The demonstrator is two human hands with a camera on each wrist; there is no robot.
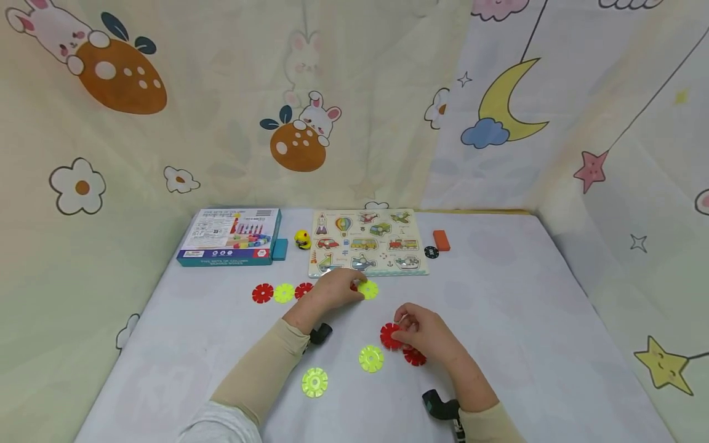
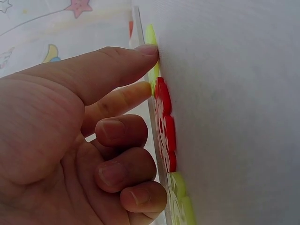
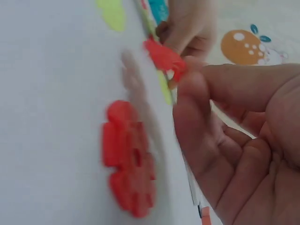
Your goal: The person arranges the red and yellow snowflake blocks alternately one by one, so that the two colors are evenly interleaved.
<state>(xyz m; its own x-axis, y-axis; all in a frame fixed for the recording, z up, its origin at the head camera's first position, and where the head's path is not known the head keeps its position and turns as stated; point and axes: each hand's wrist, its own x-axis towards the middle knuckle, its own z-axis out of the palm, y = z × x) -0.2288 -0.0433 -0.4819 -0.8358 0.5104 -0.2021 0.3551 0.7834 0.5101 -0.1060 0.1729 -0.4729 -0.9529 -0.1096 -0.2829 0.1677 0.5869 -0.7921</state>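
My left hand point(image 1: 339, 288) pinches a yellow-green notched plastic disc point(image 1: 369, 289) between thumb and index finger at the right end of a row on the table; its other fingers are curled. The row runs left with a red disc point(image 1: 263, 293), a yellow-green one point(image 1: 284, 293) and another red one point(image 1: 303, 290), and is partly hidden by the hand. My right hand point(image 1: 428, 332) holds a red disc point(image 3: 161, 57) between thumb and fingertips, raised above the table. Below it lies a second red disc point(image 3: 130, 159), partly covered in the head view.
Two loose yellow-green discs point(image 1: 371, 359) lie nearer the front. Along the back are a boxed set point(image 1: 227, 237), a blue block point(image 1: 280, 250), a yellow duck toy point(image 1: 302, 240), a picture puzzle board point(image 1: 368, 243), a black round chip point(image 1: 431, 251) and an orange block point(image 1: 441, 240).
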